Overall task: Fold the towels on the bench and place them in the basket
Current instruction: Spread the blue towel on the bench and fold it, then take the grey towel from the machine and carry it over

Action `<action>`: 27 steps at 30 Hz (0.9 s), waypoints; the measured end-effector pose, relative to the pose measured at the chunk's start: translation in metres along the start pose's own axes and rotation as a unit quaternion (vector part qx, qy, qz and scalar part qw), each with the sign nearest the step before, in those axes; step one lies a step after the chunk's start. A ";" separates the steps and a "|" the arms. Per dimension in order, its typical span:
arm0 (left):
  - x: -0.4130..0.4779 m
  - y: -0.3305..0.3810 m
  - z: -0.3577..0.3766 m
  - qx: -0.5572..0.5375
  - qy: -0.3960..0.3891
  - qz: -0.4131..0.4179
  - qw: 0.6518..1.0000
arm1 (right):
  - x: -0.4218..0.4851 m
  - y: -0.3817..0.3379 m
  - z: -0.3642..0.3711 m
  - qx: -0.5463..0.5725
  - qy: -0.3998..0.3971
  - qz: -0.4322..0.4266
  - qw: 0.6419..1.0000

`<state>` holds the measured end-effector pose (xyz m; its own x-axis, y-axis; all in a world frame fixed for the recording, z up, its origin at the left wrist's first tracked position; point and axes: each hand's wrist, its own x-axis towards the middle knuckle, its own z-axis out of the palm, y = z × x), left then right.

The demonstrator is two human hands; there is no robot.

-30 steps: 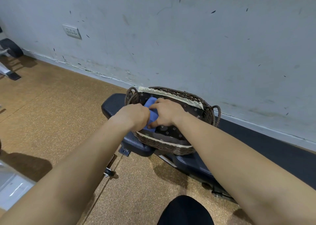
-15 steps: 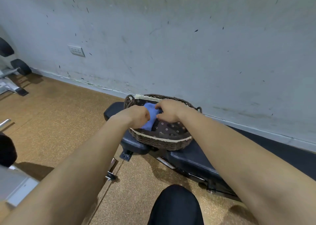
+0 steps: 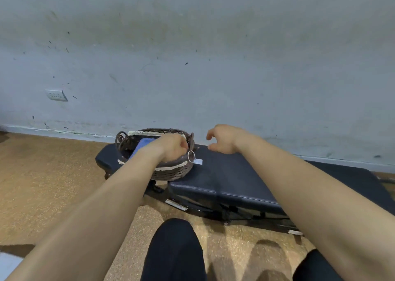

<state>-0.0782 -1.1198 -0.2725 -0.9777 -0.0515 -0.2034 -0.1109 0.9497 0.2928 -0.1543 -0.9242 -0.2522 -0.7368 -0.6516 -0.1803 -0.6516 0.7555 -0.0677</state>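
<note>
Basket (image 3: 171,173) stands at the left end of the black padded bench (image 3: 226,178); blue towel (image 3: 142,145) lies inside it, toward its left side, partly hidden by the left forearm; left hand (image 3: 173,148) is over the basket's right half, fingers curled, and whether it grips the rim cannot be told; right hand (image 3: 224,140) hangs above the bench, just right of the basket, fingers loosely curled, holding nothing; a white tag (image 3: 198,161) on a ring hangs at the basket's right side.
</note>
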 end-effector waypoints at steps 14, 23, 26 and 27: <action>0.132 0.153 0.096 0.063 -0.082 0.133 0.986 | -0.036 0.195 0.086 0.128 -0.025 0.167 0.977; 0.227 0.209 0.103 0.128 -0.211 0.125 0.961 | -0.017 0.302 0.076 0.230 -0.058 0.238 0.942; 0.215 0.247 0.055 0.152 -0.245 0.133 0.948 | -0.047 0.317 0.026 0.267 -0.051 0.268 0.924; 0.210 0.262 0.034 0.154 -0.256 0.134 0.945 | -0.059 0.320 0.004 0.283 -0.044 0.283 0.915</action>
<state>-0.3063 -0.8713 -0.2706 -0.7401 0.2855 -0.6089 0.2634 0.9561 0.1282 -0.3188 -0.6432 -0.2675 -0.8934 -0.1561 -0.4212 0.0464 0.9006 -0.4321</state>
